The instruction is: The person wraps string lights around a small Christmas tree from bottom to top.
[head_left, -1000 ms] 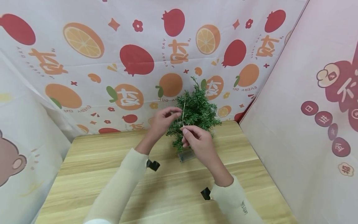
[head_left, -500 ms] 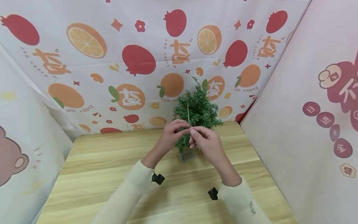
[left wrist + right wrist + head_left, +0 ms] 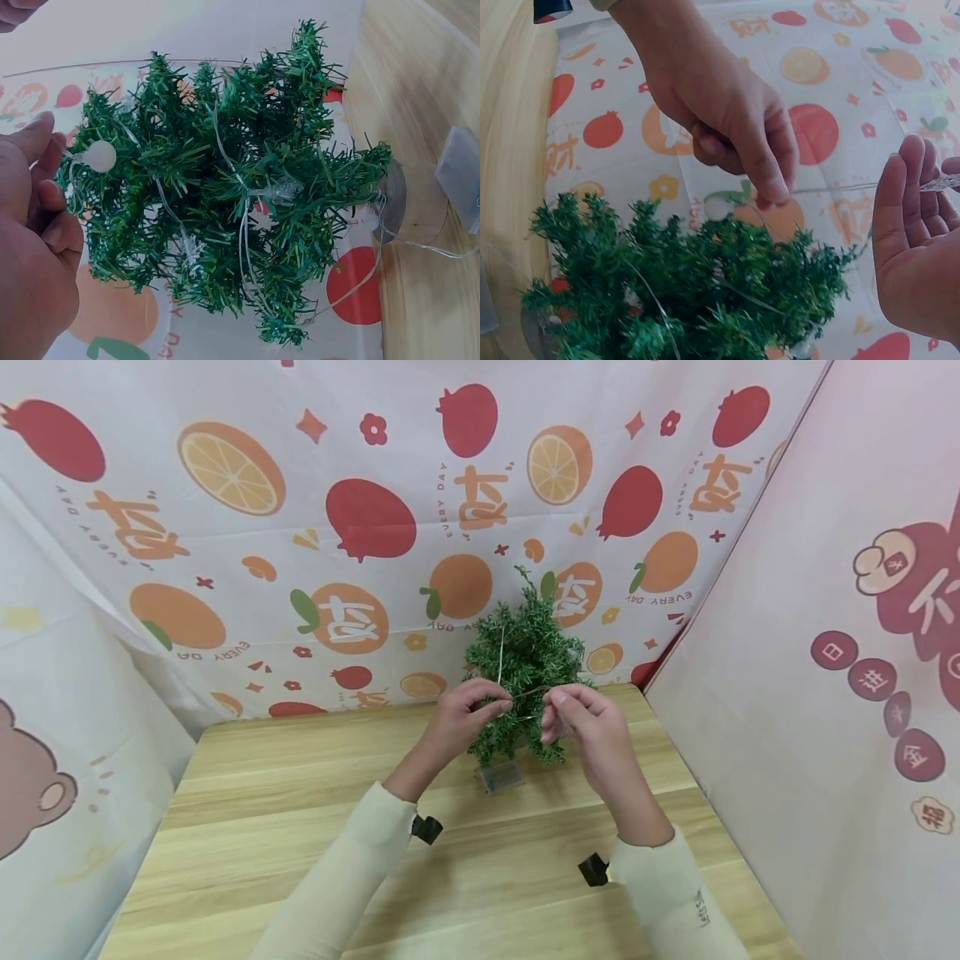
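A small green artificial Christmas tree (image 3: 525, 652) stands at the back of the table, with a thin string light (image 3: 225, 150) wound through its branches. My left hand (image 3: 465, 714) pinches the wire in front of the tree; in the left wrist view a round white bulb (image 3: 100, 157) hangs just beyond its fingertips. To its right, my right hand (image 3: 592, 727) pinches another part of the string light. A stretch of wire (image 3: 832, 187) runs nearly straight between the two hands. In the right wrist view a clear textured bulb (image 3: 941, 182) shows between the right fingers.
A clear flat box (image 3: 500, 777) lies on the wooden table (image 3: 322, 827) in front of the tree, beside its round base (image 3: 412, 202). Fruit-print cloth (image 3: 300, 552) hangs close behind, and another printed cloth (image 3: 787, 693) stands at the right.
My left hand has come down and right to the wire, meeting the right hand half a second ago. Since then the right hand has moved away rightward, drawing the wire out between them.
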`<action>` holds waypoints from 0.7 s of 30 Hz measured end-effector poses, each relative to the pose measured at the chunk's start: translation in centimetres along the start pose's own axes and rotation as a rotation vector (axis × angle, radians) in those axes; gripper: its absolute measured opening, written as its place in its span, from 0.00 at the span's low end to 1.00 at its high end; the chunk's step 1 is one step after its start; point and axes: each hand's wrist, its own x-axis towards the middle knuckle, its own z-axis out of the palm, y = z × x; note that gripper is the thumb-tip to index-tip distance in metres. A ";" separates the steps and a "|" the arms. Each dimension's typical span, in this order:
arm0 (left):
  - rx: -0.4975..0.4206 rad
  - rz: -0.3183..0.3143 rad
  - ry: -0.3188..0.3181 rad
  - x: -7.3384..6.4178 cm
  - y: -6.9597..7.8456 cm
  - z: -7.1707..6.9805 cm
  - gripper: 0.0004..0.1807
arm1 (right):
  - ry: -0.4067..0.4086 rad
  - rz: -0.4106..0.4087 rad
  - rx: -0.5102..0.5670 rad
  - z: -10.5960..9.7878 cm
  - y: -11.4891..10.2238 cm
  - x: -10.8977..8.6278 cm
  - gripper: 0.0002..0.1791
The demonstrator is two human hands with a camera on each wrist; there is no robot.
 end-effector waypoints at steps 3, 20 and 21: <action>0.033 -0.003 0.000 0.2 -0.1 -0.1 0.08 | 0.022 -0.029 0.043 -0.7 -0.5 0.4 0.09; 0.261 -0.050 0.029 3.1 0.0 -0.5 0.10 | 0.102 -0.021 0.075 -4.0 -3.5 5.9 0.11; 0.265 -0.054 0.031 3.3 0.1 -0.5 0.10 | 0.104 -0.018 0.074 -4.2 -3.7 6.4 0.11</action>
